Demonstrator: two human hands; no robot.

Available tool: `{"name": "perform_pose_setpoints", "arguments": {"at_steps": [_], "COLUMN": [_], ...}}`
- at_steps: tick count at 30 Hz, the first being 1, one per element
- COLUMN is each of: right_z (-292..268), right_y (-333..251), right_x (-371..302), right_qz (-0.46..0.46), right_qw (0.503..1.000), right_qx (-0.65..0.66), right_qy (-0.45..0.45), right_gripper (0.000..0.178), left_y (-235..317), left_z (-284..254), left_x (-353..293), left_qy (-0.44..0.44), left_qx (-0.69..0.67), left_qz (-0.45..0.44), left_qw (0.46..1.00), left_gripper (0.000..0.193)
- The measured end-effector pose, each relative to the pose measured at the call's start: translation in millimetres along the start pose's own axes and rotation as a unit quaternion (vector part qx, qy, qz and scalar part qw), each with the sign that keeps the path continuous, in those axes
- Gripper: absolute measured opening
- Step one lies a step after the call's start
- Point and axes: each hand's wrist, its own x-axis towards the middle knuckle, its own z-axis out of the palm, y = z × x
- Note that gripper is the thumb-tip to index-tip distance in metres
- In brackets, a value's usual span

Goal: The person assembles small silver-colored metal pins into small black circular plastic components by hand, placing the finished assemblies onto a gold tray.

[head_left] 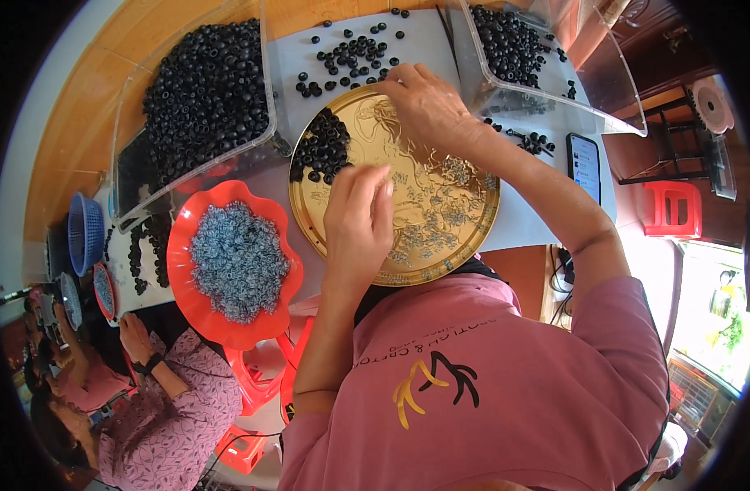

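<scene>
A round gold tray (428, 266) with an embossed pattern lies before me. On its left side is a pile of small round black pieces (322, 147), some with holes. Small silvery metal pieces (428, 241) are scattered over its near and right parts. My left hand (360, 214) is over the tray's left part, beside the black pile, its fingers drawn together; whatever is between them is too small to tell. Across the far rim reaches my right hand (428, 106), fingers bent and pressed together near loose black pieces (354, 57) on the table; its fingertips' contents are hidden.
Clear plastic bins of black pieces stand far left (203, 98) and far right (510, 49). A red scalloped bowl (183, 266) of silvery pieces sits left of the tray. A phone (584, 168) lies right. Another person (166, 401) works at the left, near a blue basket (85, 233).
</scene>
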Motion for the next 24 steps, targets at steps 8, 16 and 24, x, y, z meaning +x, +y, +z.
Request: {"name": "perform_pose_setpoints", "arguments": {"at_steps": [8, 16, 24], "right_z": [-56.4, -73.5, -61.7], "right_y": [-5.1, 15.6, 13.6], "right_x": [-54.6, -107.1, -114.9], "right_qz": [0.052, 0.107, 0.171], "right_qw": [0.994, 0.991, 0.977], "right_qx": [0.088, -0.011, 0.035], "right_qy": [-0.048, -0.083, -0.124], "right_gripper": [0.030, 0.033, 0.036], "left_y": [-17.1, -42.8, -60.2], "left_z": [39.6, 62.2, 78.4], "left_x": [77.9, 101.0, 106.4], "left_qy": [-0.012, -0.104, -0.095], "left_qx": [0.191, 0.354, 0.384], "left_qz": [0.008, -0.080, -0.049], "left_qw": [0.982, 0.926, 0.917], "left_gripper": [0.020, 0.032, 0.030]}}
